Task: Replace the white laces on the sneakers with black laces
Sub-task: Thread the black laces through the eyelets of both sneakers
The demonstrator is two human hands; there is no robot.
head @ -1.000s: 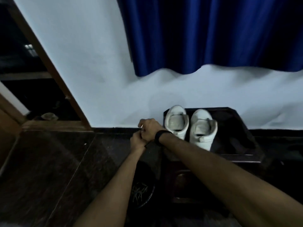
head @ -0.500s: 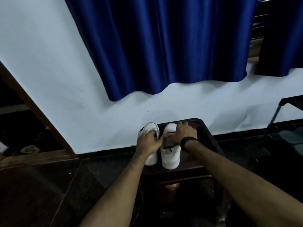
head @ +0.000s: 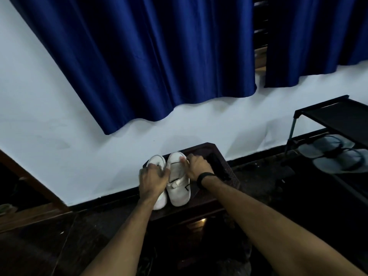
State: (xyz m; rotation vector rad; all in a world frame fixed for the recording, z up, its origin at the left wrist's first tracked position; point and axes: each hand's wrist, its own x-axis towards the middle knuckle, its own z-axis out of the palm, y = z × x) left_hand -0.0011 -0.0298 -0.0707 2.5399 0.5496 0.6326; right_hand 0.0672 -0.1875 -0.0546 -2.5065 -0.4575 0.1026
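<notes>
Lower centre of frame: two sneakers [head: 177,184], toes nearest the viewer, are gripped, left hand [head: 152,179] on one, right hand [head: 197,166] fingers curled over the other's collar.

Dark stool [head: 219,198] — white sneakers [head: 178,188] (side by side)

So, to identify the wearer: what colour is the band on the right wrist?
Black wristband, shown in the head view.

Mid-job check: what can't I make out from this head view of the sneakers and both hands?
- Left sneaker: its top and lacing are covered by the left hand.
- Right sneaker: only a few dark marks show; too small and dim to tell how far it is laced.
- Right hand: its fingertips curl over the shoe's edge, so whether they pinch a lace is hidden.
- Dark stool: whatever lies on it blends into shadow.
</notes>
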